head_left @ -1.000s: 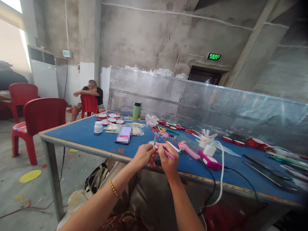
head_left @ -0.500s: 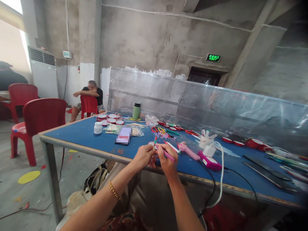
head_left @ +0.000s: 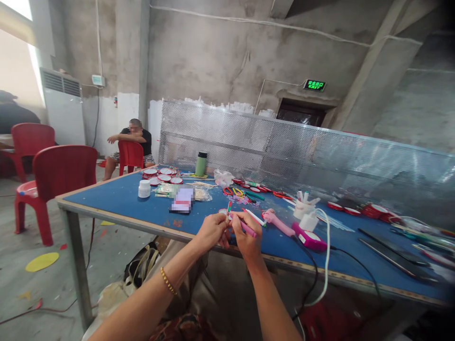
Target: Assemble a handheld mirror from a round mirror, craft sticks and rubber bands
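Note:
At the table's near edge my left hand (head_left: pixel 214 231) is closed, pinching a small upright stick (head_left: pixel 229 207) with red and green colouring on its upper part. Close beside it, my right hand (head_left: pixel 249 241) grips a pink marker (head_left: pixel 249 229), its tip end turned toward the stick. The fingers hide the exact point where marker and stick meet, so I cannot tell if they touch. Just beyond my right hand lie a white pen (head_left: pixel 254 217) and a pink glue gun (head_left: pixel 279 222).
A phone (head_left: pixel 183 199), a white bottle (head_left: pixel 144 189) and a green flask (head_left: pixel 201 164) are on the blue table (head_left: pixel 117 201). A white cup of pens (head_left: pixel 304 208), a magenta device (head_left: pixel 309 238) and a white cable (head_left: pixel 327 265) stand rightward. A person (head_left: pixel 138 137) sits beyond.

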{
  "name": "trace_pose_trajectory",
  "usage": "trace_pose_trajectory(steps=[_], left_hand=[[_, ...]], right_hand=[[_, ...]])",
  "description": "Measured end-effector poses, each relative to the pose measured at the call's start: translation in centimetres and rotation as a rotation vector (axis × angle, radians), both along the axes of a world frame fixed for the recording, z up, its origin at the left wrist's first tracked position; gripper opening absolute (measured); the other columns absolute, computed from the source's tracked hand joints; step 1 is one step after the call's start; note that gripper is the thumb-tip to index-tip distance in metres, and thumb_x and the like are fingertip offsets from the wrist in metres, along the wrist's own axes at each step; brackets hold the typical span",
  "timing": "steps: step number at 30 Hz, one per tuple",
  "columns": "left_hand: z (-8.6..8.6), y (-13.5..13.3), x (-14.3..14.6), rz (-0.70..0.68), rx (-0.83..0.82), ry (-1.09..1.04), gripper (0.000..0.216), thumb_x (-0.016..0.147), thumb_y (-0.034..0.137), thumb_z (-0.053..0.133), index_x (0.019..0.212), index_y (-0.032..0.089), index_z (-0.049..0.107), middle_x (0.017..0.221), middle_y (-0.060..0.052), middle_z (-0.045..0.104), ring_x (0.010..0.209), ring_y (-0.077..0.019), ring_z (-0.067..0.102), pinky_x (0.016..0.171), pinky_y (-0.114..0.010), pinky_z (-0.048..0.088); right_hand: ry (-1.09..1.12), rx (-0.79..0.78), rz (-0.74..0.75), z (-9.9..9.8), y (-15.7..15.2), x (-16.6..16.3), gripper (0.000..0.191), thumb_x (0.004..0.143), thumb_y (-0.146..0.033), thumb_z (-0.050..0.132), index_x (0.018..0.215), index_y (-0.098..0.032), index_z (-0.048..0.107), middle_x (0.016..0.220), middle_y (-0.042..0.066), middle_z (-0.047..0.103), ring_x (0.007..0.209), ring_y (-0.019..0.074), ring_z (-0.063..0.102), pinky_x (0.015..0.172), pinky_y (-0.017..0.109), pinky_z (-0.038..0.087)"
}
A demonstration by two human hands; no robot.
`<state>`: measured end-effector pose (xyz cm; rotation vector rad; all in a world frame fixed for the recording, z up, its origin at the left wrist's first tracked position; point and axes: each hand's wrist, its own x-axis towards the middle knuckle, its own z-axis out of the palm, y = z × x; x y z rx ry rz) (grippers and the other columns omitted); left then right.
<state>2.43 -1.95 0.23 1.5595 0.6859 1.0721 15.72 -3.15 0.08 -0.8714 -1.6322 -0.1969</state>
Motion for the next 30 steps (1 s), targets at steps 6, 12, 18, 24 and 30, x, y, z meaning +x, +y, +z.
trace_pose_trajectory(steps=[6, 12, 18, 24, 30], left_hand=[[-0.06, 0.1, 0.05, 0.004, 0.006, -0.009, 0.036, 0.083, 0.052, 0.05, 0.068, 0.019, 0.048, 0.052, 0.002, 0.058, 0.04, -0.0142, 0.06, 0.037, -0.021, 0.039], [-0.17, 0.13, 0.01, -0.004, -0.009, -0.017, 0.036, 0.081, 0.053, 0.052, 0.07, 0.019, 0.049, 0.053, 0.003, 0.059, 0.04, -0.0141, 0.06, 0.037, -0.021, 0.04], [-0.26, 0.22, -0.04, -0.011, 0.0, -0.029, 0.033, 0.082, 0.049, 0.051, 0.07, 0.019, 0.049, 0.054, 0.002, 0.059, 0.04, -0.0149, 0.061, 0.037, -0.021, 0.039], [-0.37, 0.11, 0.05, 0.0, 0.025, -0.011, 0.041, 0.083, 0.057, 0.049, 0.07, 0.019, 0.049, 0.054, 0.001, 0.058, 0.04, -0.0154, 0.061, 0.037, -0.022, 0.04], [-0.29, 0.15, 0.0, 0.005, 0.038, 0.001, 0.042, 0.084, 0.058, 0.047, 0.07, 0.018, 0.05, 0.055, 0.001, 0.058, 0.041, -0.0149, 0.061, 0.037, -0.021, 0.04]], right_hand=[[0.045, -0.022, -0.027, -0.06, -0.07, 0.03, 0.019, 0.093, -0.027, 0.051, 0.083, -0.02, 0.065, 0.07, 0.002, 0.068, 0.06, 0.0152, 0.065, 0.062, 0.027, 0.052], [0.019, -0.007, -0.025, 0.08, -0.17, -0.02, 0.02, 0.093, -0.027, 0.05, 0.083, -0.02, 0.065, 0.067, 0.001, 0.067, 0.059, 0.0146, 0.063, 0.06, 0.026, 0.051], [0.058, 0.001, -0.05, -0.13, -0.22, 0.12, 0.02, 0.093, -0.027, 0.051, 0.08, -0.02, 0.064, 0.064, 0.0, 0.065, 0.056, 0.0142, 0.062, 0.057, 0.026, 0.049], [0.022, -0.031, 0.014, 0.13, -0.35, -0.05, 0.019, 0.093, -0.026, 0.051, 0.084, -0.02, 0.067, 0.071, 0.002, 0.069, 0.06, 0.0147, 0.064, 0.061, 0.027, 0.051], [0.002, -0.019, 0.029, 0.14, -0.23, -0.11, 0.02, 0.093, -0.025, 0.051, 0.083, -0.019, 0.067, 0.074, 0.003, 0.069, 0.064, 0.015, 0.065, 0.063, 0.026, 0.051]])
